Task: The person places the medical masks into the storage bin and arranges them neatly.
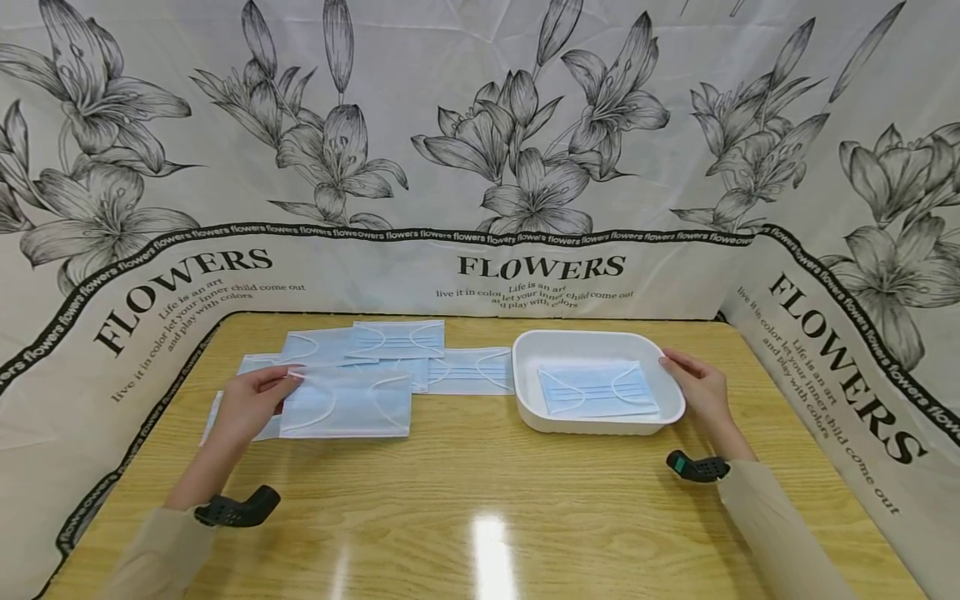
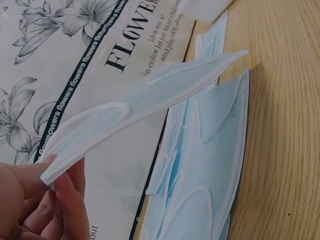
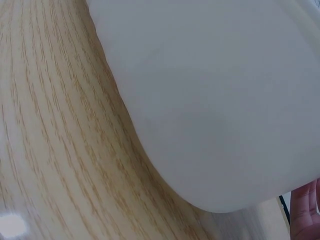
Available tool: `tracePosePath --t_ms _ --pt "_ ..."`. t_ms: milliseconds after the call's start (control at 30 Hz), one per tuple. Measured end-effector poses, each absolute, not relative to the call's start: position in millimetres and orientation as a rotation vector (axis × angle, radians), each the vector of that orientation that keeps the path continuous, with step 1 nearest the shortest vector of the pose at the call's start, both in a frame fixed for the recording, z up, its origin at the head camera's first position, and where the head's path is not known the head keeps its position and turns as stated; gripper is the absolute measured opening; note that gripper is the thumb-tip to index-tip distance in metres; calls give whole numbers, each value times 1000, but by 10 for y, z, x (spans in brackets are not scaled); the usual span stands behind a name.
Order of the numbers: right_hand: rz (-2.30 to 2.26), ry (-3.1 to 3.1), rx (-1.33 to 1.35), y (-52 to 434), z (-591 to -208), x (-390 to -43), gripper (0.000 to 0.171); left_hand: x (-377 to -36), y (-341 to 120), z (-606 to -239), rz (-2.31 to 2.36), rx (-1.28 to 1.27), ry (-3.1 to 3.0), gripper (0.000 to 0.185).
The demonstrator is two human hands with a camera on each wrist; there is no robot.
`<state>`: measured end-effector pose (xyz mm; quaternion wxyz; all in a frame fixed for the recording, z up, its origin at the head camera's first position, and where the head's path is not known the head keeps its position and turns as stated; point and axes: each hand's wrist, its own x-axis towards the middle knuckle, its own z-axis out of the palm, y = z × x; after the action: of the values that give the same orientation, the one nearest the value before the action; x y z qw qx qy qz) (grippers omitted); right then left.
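The left hand (image 1: 251, 404) pinches a pale blue face mask (image 1: 347, 403) by its left short edge, thumb and fingers closed tight on it, left of centre in the head view. The mask's long axis runs left to right across the frame, and its free end points toward the white tray (image 1: 525, 400). In the left wrist view the mask (image 2: 145, 107) is lifted at a slant above the others, rising from the fingers (image 2: 65, 200) at lower left toward the upper right.

Under and behind it a loose spread of more masks (image 1: 397, 350) lies flat on the wooden desk (image 1: 480, 500), overlapping, and reaches almost to the tray's left wall.

The right hand (image 1: 701, 392) rests against the tray's right rim, fingers fairly straight along it, a loose grip rather than a clench. One mask in the tray (image 1: 597, 390) lies flat, long axis also left to right. A flower-printed cloth (image 1: 540, 275) walls in the desk on three sides.
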<state>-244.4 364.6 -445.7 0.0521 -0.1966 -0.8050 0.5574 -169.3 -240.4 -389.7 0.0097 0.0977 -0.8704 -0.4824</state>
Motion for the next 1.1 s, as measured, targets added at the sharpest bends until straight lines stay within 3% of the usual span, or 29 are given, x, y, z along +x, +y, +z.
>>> tracePosePath --t_ms 1100 --pt "1691 -2468 -624 3650 -4470 -2452 66 -1963 -1857 -3885 -1682 215 -2654 40"
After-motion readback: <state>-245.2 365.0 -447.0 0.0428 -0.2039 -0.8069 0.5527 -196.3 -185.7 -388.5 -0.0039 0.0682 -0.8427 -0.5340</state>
